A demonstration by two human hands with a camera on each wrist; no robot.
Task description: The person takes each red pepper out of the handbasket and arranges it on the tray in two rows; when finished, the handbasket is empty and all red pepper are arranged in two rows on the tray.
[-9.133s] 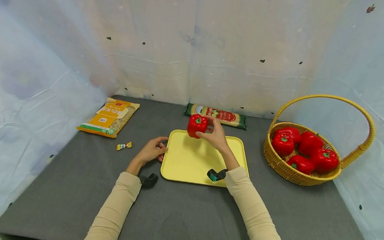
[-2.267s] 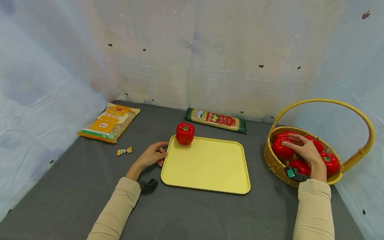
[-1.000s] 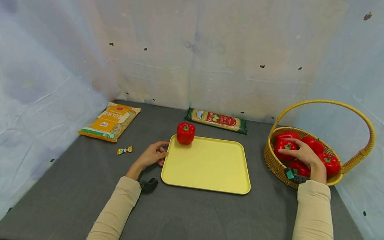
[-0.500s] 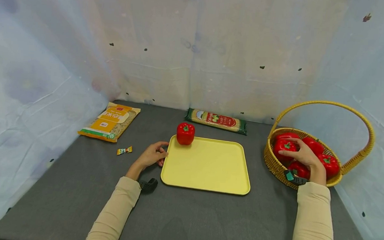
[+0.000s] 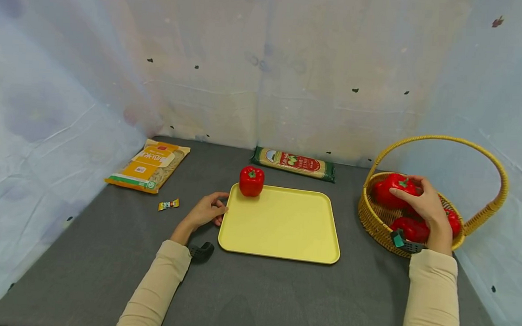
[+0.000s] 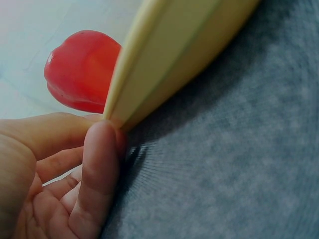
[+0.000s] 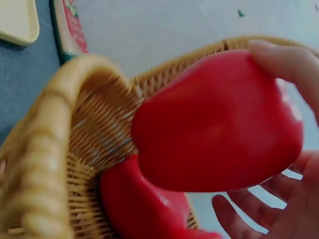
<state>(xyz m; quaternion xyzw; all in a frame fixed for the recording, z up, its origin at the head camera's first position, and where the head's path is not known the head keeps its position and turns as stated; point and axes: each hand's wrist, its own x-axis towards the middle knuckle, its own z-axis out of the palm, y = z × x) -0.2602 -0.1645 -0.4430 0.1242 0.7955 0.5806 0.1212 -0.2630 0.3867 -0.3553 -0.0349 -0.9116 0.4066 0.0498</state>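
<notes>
A red bell pepper [image 5: 251, 182] stands stem-up at the far left corner of the yellow tray [image 5: 279, 228]. My left hand [image 5: 204, 211] pinches the tray's left rim between thumb and finger, seen closely in the left wrist view. At the right, my right hand [image 5: 430, 206] grips another red bell pepper [image 7: 214, 129] by its sides, raised a little over the wicker basket [image 5: 368, 219]. Below it, more peppers lie inside, among them a pepper [image 5: 411, 230] near the front wall. The hand and the held pepper hide part of the basket's contents.
The basket's tall handle [image 5: 444, 138] arches over the right side. Behind the tray lies a green and red pasta packet [image 5: 294, 164]. An orange food bag [image 5: 149, 166] and a small yellow wrapped snack [image 5: 168, 205] lie on the grey table at the left.
My right hand had earlier held the first pepper over the tray, then reached into the basket. It has now lifted a pepper there and shifted slightly right. My left hand stays at the tray.
</notes>
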